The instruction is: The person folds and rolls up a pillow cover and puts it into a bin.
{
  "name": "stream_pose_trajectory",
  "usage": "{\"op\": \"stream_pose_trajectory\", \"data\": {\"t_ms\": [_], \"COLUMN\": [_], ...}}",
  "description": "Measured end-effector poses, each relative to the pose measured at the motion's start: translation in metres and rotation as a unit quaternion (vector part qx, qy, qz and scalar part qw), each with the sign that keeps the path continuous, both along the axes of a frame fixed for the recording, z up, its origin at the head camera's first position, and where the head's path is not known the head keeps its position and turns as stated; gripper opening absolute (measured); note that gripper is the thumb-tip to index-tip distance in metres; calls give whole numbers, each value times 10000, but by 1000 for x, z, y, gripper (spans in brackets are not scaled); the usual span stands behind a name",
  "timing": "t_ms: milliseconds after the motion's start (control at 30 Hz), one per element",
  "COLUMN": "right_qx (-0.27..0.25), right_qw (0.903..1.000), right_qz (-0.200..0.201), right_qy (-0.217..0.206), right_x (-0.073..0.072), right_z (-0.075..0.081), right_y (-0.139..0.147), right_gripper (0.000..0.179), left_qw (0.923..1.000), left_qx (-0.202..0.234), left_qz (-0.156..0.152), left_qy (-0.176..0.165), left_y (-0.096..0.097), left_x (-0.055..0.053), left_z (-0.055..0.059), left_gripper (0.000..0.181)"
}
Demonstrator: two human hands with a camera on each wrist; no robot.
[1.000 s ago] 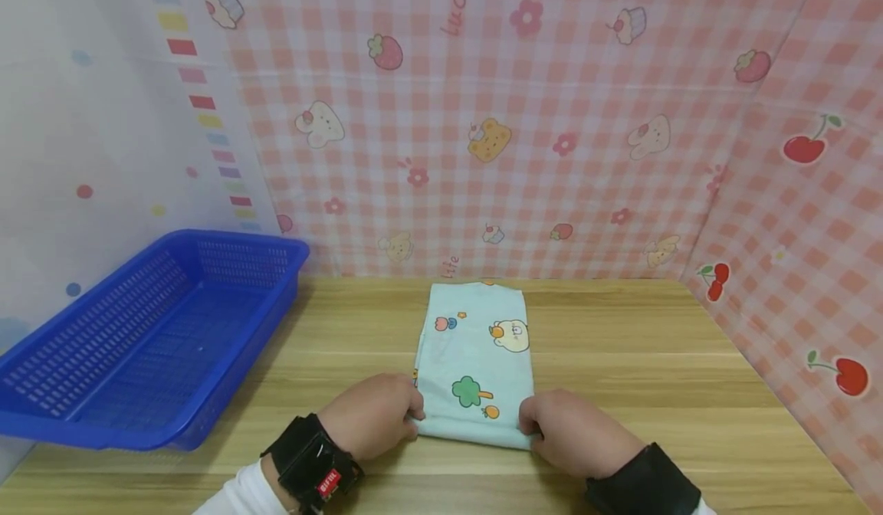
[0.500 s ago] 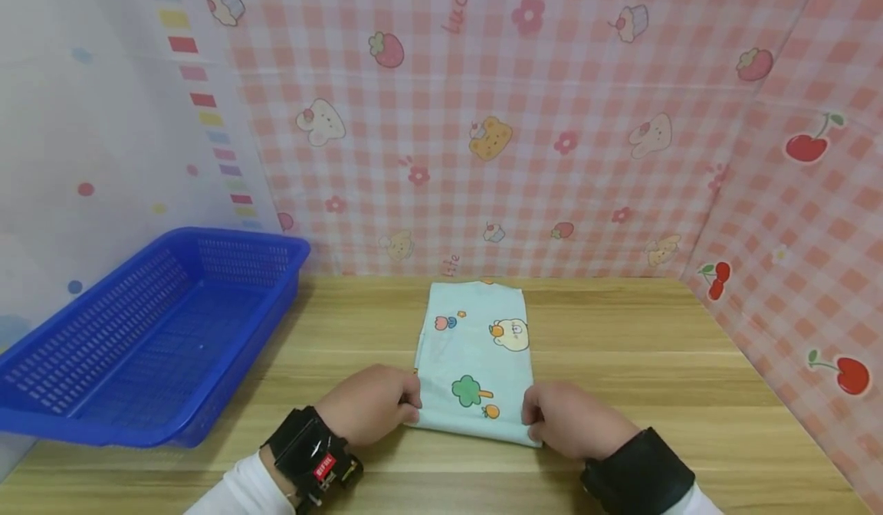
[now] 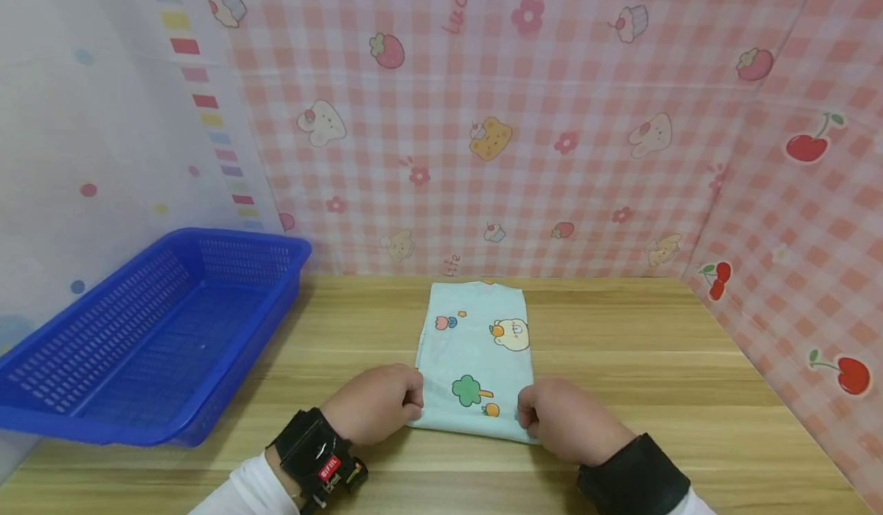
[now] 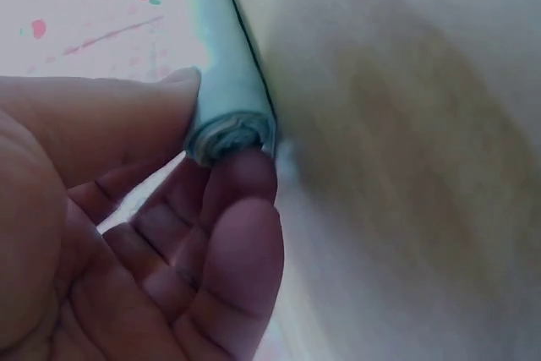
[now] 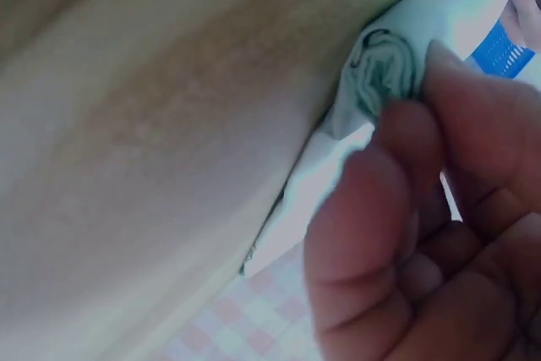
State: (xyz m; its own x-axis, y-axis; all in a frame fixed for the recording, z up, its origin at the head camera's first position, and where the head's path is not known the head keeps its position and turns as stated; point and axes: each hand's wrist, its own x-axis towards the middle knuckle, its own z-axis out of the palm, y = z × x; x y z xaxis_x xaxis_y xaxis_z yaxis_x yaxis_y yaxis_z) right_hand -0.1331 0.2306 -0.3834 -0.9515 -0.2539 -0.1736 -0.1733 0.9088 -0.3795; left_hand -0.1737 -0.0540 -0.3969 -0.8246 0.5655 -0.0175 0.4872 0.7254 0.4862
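A light blue cloth printed with a tree, fruit and an animal lies folded into a long strip, its near edge rolled up. My left hand pinches the left end of the roll; in the left wrist view the thumb lies along the rolled cloth and fingertips touch its spiral end. At the opposite end, my right hand pinches the roll between thumb and fingers. The right wrist view shows the coiled layers of the cloth right at those fingertips. Beyond the roll, the rest of the strip lies flat.
A blue plastic basket with perforated sides stands to the left on the wood-grain table. A pink checked curtain with cartoon prints hangs behind the table, and similar fabric borders the right side.
Both hands have shifted slightly away from the body, with the rolled edge a little farther from me. The right hand has moved slightly inward in the last half second. The basket stays put.
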Motion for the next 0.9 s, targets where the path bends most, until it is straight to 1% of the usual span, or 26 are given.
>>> {"op": "stream_pose_trajectory", "data": {"t_ms": [100, 200, 300, 433, 567, 700, 900], "right_qx": [61, 82, 54, 61, 152, 234, 179], "right_qw": [9998, 9995, 9994, 9994, 9993, 9990, 9988], "right_qz": [122, 230, 287, 279, 259, 278, 387], "right_qy": [118, 200, 210, 181, 216, 262, 241], "right_x": [2, 5, 7, 6, 5, 5, 2], "right_z": [0, 0, -1, -2, -3, -4, -5], "right_y": [0, 1, 3, 3, 1, 0, 4], "right_gripper": [22, 19, 21, 23, 23, 21, 16], "left_qw": [9999, 9994, 9986, 9974, 9963, 9960, 9991], "left_qx": [-71, -208, -382, -590, -695, -685, -296], "left_qz": [-89, -213, -279, -269, -248, -218, -175], "left_qy": [104, 156, 216, 312, 444, 522, 262], "left_y": [0, 0, 0, 1, 3, 4, -1], "left_x": [1, 3, 4, 6, 8, 8, 2], "left_z": [1, 3, 5, 6, 5, 4, 2], "left_gripper": [22, 15, 10, 14, 12, 9, 9]}}
